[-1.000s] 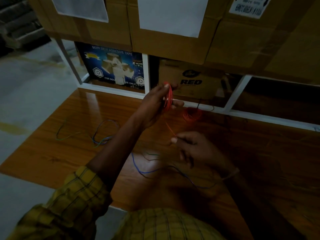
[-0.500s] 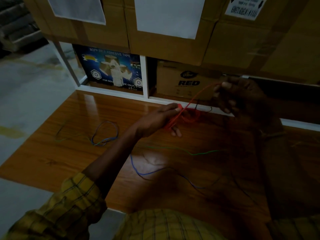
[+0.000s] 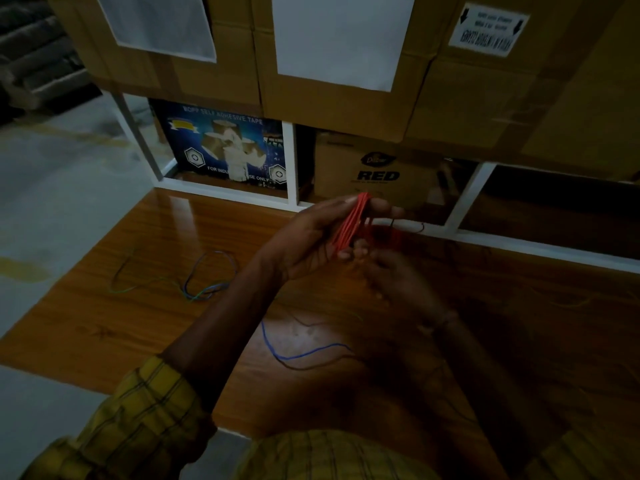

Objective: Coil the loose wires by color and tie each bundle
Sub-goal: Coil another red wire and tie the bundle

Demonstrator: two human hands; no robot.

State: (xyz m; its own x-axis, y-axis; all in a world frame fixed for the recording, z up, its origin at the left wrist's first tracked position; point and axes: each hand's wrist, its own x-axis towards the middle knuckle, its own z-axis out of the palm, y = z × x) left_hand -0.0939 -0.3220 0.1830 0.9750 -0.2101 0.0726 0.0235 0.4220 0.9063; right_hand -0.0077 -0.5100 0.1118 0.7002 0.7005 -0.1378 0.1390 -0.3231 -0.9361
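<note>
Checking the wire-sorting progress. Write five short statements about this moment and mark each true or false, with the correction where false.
1. The left hand holds a red wire coil. True.
2. The right hand rests flat on the table, far from the coil. False: it is raised, just below the coil.
3. A blue wire lies loose on the table. True.
4. The coil being held is green. False: red.
5. A box printed RED stands behind the hands. True.
</note>
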